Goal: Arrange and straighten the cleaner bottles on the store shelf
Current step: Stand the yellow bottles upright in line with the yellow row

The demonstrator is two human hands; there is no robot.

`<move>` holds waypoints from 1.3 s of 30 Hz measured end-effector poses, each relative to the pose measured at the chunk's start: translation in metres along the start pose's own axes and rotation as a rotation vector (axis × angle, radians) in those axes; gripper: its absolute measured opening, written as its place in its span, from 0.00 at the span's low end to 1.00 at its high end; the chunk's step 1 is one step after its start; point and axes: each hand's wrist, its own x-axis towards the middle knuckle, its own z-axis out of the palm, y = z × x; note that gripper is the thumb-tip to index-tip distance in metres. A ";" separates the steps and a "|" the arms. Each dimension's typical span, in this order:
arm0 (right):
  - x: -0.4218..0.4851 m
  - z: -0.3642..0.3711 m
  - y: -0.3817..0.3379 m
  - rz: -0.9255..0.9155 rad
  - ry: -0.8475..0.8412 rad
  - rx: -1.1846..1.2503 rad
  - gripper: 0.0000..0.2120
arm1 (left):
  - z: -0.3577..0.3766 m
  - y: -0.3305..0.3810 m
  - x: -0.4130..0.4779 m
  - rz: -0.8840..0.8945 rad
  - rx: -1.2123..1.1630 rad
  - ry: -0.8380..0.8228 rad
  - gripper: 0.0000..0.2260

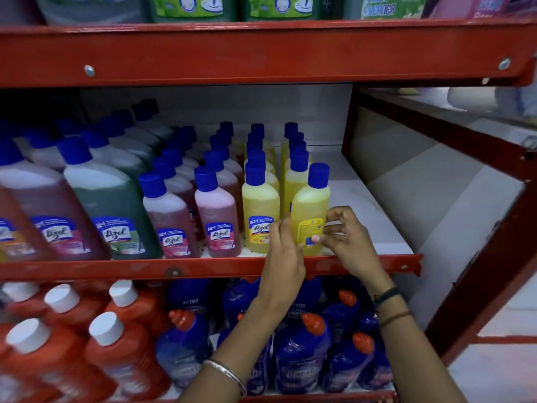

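Note:
A yellow cleaner bottle (311,203) with a blue cap stands at the front right of the middle shelf (203,267), its back label facing me. My left hand (283,257) touches its left side and my right hand (344,234) pinches its lower right side with fingertips. Both hands hold it upright on the shelf board. To its left stand rows of yellow bottles (260,210), pink bottles (218,213) and larger green and red bottles (107,205), all blue-capped with labels forward.
Bare white shelf board (366,210) lies right of the held bottle, up to the red side frame (476,271). Below are orange bottles (116,344) with white caps and dark blue toilet cleaner bottles (302,353). The red upper shelf (261,53) carries large green containers.

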 end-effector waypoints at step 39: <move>0.009 0.003 0.004 -0.012 -0.160 0.106 0.12 | 0.003 0.029 -0.006 -0.196 -0.049 -0.082 0.38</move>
